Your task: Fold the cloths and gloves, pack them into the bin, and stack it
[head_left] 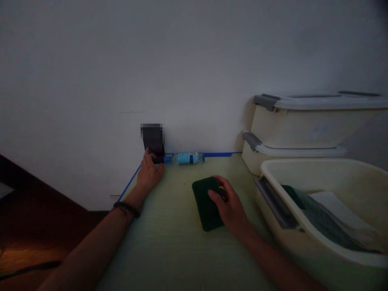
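Observation:
My left hand [150, 171] reaches to the far edge of the pale green table [169, 242] and touches the base of a dark phone [153, 141] propped upright against the white wall; its fingers are curled at the phone's bottom. My right hand [230, 206] rests with its fingers spread on a dark green folded cloth [206, 202] lying flat in the middle of the table. A small bottle with a blue label [189, 158] lies on its side by the wall, between the two hands.
An open cream plastic tub [318, 169] at the right holds dark green cloths and a white one. Two lidded cream tubs [303, 125] are stacked behind it. Blue tape [221, 154] lines the table's far and left edges. Dark wooden floor lies to the left.

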